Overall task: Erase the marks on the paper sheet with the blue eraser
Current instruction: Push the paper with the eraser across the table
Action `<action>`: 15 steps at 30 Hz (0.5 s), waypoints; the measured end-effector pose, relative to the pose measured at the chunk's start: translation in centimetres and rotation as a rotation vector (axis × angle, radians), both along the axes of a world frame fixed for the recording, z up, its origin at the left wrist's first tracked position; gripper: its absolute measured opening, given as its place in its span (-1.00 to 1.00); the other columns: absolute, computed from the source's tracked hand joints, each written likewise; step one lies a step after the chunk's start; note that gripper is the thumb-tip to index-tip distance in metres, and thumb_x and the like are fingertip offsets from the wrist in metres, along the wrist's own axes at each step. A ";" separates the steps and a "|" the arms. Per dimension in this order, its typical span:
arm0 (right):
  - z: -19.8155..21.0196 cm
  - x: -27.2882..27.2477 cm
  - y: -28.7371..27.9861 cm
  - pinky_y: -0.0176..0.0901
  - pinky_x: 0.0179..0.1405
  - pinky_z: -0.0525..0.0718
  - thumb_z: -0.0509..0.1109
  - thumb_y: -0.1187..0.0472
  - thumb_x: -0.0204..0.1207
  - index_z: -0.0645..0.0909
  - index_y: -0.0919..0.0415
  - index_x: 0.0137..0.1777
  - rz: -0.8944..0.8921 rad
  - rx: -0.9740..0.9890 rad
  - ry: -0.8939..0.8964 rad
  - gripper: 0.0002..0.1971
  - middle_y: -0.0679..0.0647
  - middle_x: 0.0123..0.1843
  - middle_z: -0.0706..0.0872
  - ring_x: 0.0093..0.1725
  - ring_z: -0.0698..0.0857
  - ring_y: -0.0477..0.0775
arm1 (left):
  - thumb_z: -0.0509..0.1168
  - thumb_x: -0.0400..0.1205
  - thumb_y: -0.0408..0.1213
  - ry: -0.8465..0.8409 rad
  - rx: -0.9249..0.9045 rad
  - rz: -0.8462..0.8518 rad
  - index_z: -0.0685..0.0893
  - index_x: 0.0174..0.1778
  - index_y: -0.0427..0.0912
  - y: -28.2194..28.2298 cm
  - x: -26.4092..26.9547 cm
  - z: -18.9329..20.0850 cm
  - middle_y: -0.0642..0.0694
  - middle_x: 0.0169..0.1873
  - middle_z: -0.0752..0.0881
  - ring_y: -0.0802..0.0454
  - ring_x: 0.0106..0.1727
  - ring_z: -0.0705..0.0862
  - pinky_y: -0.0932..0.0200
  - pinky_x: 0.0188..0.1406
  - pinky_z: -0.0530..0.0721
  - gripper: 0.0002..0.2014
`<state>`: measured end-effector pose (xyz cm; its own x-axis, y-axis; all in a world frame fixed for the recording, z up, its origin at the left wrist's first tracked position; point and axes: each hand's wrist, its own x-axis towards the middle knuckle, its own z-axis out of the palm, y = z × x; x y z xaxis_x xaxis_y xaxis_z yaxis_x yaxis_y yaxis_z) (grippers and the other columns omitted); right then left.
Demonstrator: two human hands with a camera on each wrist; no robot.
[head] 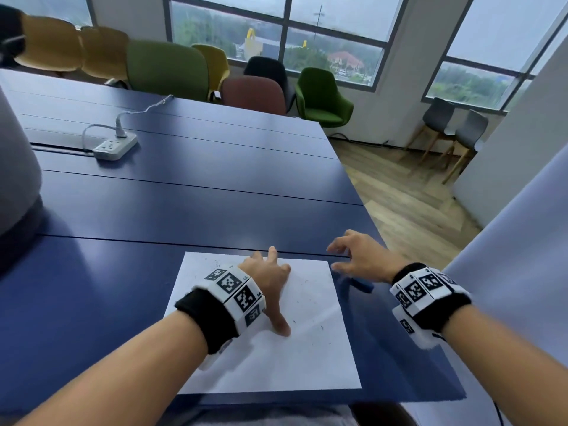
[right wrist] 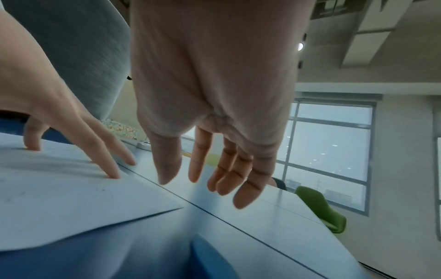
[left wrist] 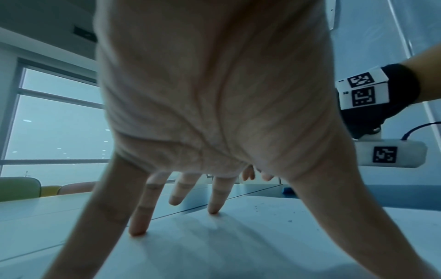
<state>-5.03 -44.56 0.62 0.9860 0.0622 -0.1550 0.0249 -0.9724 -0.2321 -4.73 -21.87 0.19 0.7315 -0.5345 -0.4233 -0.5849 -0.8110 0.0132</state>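
Nearest the person, the white paper sheet [head: 313, 358] lies flat on the dark blue table [head: 184, 210], with small dark specks and short pencil marks scattered over its far and right parts. The left hand [head: 270, 281] is spread on the sheet, fingers straight and fingertips [left wrist: 137, 233] pressing the paper down, gripping nothing. At about three o'clock from that hand, just off the sheet's right edge, the blue eraser [head: 358, 284] lies on the table, partly blurred. The right hand [head: 359, 256] hovers above it with fingers loosely open and holds nothing; its fingertips [right wrist: 167, 179] show clear of the table in the wrist view.

From here, I'd say the risk is a poor pick: the eraser is nearly the table's colour and sits close to the paper's edge, so a careless grab could nudge it away or catch the sheet's corner. Hard rubbing could also crease the sheet where the left hand does not pin it.

Farther off, at eleven o'clock, a white power strip [head: 115, 146] lies with a plug in it. No containers are visible.
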 end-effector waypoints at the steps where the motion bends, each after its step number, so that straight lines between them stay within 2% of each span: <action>1: -0.3 0.4 0.7 -0.10 0.28 0.58 0.53 0.06 0.48 0.64 0.04 0.35 0.038 -0.007 0.042 -0.57 0.01 0.16 0.54 0.17 0.60 0.02 | 0.59 0.23 0.31 0.011 -0.011 -0.004 0.24 0.64 -0.09 0.2 0.1 -0.1 -0.24 0.73 -0.07 -0.31 0.64 0.22 -0.18 0.39 0.49 0.14; 3: -1.1 1.1 1.5 -0.04 0.27 0.61 0.56 0.08 0.45 0.64 0.05 0.36 0.079 -0.054 0.090 -0.54 0.02 0.20 0.54 0.17 0.61 0.05 | 0.58 0.26 0.30 0.045 -0.050 0.000 0.20 0.66 -0.07 0.7 0.5 -0.2 -0.23 0.73 -0.13 -0.32 0.67 0.16 -0.25 0.44 0.47 0.14; 5: -1.3 1.3 1.9 -0.06 0.16 0.65 0.57 0.12 0.43 0.70 0.09 0.22 0.091 -0.067 0.070 -0.65 0.02 0.12 0.55 0.06 0.63 0.05 | 0.55 0.32 0.30 0.069 -0.114 0.032 0.18 0.67 -0.03 1.7 1.2 -0.1 -0.18 0.73 -0.12 -0.29 0.68 0.14 -0.35 0.45 0.46 0.08; 7: -1.5 1.5 1.9 -0.07 0.07 0.68 0.57 0.15 0.42 0.71 0.11 0.08 0.099 -0.056 0.046 -0.76 0.01 0.04 0.56 -0.03 0.64 0.05 | 0.49 0.41 0.29 0.065 -0.175 0.077 0.18 0.67 0.00 3.4 2.1 0.4 -0.16 0.71 -0.02 -0.27 0.66 0.20 -0.36 0.44 0.45 0.00; 11: -1.5 1.4 2.0 -0.04 0.01 0.70 0.57 0.19 0.40 0.67 0.10 -0.09 0.093 -0.036 0.029 -0.85 -0.01 -0.03 0.56 -0.09 0.65 0.06 | 0.39 0.55 0.21 -0.009 -0.238 0.208 0.18 0.70 -0.11 8.4 4.9 1.2 -0.18 0.66 0.20 -0.19 0.63 0.29 -0.15 0.55 0.37 -0.11; 15: -1.5 1.1 1.9 -0.08 -0.11 0.69 0.55 0.20 0.40 0.56 -0.02 -0.26 0.035 0.005 -0.025 -0.81 -0.12 -0.18 0.63 -0.16 0.65 -0.01 | 0.34 0.65 0.10 -0.053 -0.299 0.367 0.28 0.67 -0.21 13.0 6.9 2.3 -0.13 0.61 0.38 -0.08 0.59 0.36 0.08 0.54 0.33 -0.25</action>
<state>-3.91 -42.65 -0.91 0.9867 0.0973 -0.1299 0.0646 -0.9696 -0.2358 2.13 -8.84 2.45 0.9111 -0.3299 -0.2473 -0.2671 -0.9292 0.2555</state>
